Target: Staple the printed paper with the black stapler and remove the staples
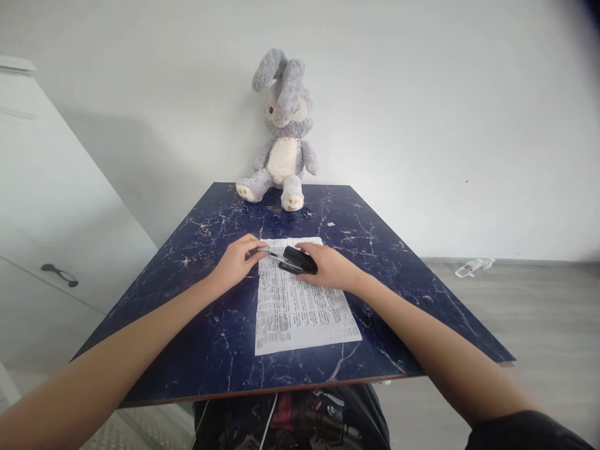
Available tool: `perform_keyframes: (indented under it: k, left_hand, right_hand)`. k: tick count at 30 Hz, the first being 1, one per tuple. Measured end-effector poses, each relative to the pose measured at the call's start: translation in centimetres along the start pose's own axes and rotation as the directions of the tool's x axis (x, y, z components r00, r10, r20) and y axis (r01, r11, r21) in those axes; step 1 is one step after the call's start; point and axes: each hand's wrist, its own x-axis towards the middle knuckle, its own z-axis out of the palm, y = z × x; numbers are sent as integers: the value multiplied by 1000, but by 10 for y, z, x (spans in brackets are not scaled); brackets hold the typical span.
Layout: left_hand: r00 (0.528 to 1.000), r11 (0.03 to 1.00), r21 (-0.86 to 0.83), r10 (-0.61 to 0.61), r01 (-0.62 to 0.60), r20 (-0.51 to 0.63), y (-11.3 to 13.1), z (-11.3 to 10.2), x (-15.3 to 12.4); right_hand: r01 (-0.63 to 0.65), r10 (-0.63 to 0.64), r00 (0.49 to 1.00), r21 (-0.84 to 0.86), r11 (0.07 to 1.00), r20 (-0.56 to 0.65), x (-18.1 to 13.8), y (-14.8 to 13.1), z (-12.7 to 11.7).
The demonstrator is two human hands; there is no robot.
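A printed sheet of paper [300, 309] lies on a dark blue marbled table [197, 325]. A black stapler [298, 260] rests at the sheet's upper left part. My right hand [330, 267] is closed round the stapler's rear. My left hand [237, 259] sits at the sheet's top left corner, its fingertips pinched at the stapler's metal front end.
A grey and white plush rabbit [282, 134] sits at the table's far edge against the white wall. A white cabinet with a dark handle [59, 274] stands to the left. A clear plastic bottle [472, 267] lies on the grey floor at the right.
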Motion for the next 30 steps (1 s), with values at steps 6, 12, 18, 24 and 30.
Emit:
perform_keyframes:
  k: [6,12,18,24,30]
  left_hand:
    - [996,999,2,39,-40,76,7,12,-1]
    - [982,997,-13,72,-71,176,-1,18,2]
    - [973,996,0,89,-91,212,-4,20,3]
    - [968,994,9,106,-111,228,-5,19,2]
    - [973,992,2,126,-128,192,-6,18,1]
  right_hand:
    - [56,-59,997,59,997,46,0,2,1]
    - [49,-56,994,82,995,92,1,5,0]
    - [66,-74,993,99,993,88,1,7,3]
    - [75,-84,992,94,993,95,1,9,2]
    - [74,-83,993,102,992,89,1,8,2]
